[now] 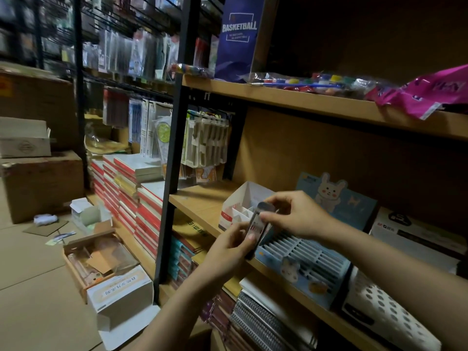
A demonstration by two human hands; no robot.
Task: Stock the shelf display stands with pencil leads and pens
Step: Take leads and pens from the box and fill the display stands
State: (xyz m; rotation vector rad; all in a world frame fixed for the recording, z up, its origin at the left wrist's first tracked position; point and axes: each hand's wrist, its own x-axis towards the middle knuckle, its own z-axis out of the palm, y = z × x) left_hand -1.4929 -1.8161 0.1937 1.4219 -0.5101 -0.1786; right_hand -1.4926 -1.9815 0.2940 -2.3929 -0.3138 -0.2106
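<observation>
A small dark box of pencil leads (258, 225) hangs tilted above the front left corner of a blue display stand (304, 254) with white slotted rows and a rabbit backboard. My left hand (231, 245) grips the box's lower part from the left. My right hand (291, 215) pinches its upper end from the right. Behind the box sits a white and red divided display stand (238, 206) on the same wooden shelf (200, 201).
A black and white box (415, 236) and a white perforated stand (387, 310) sit to the right. Notebooks are stacked below the shelf (266, 323) and at the left (126, 193). Open cardboard boxes (101, 259) lie on the floor. Paint pots and a pink packet fill the upper shelf.
</observation>
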